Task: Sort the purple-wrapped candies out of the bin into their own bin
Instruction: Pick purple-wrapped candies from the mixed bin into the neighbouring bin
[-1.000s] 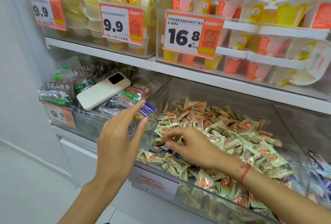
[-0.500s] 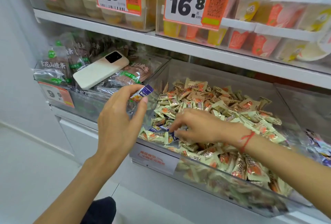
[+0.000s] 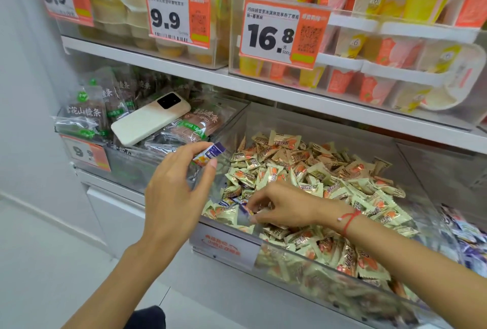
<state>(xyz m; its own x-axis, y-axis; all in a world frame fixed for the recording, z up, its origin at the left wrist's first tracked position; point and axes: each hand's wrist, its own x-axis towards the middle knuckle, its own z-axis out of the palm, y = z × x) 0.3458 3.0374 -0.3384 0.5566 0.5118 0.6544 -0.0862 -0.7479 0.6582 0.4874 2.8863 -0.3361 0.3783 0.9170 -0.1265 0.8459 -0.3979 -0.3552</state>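
Purple-and-orange wrapped candy (image 3: 209, 154) pinched between thumb and fingertips of left hand (image 3: 175, 197), raised above front-left corner of clear plastic bin (image 3: 263, 252); long axis tilted, purple crimped end pointing up-right. Right hand (image 3: 279, 205) low at bin's front edge, fingers curled, pinching a second purple candy (image 3: 243, 212) among glossy cream wrappers (image 3: 303, 170). Smooth cream phone (image 3: 150, 119) lying flat on neighbouring packets.

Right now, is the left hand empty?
No, the left hand pinches a purple-wrapped candy between thumb and fingertips, above the bin.
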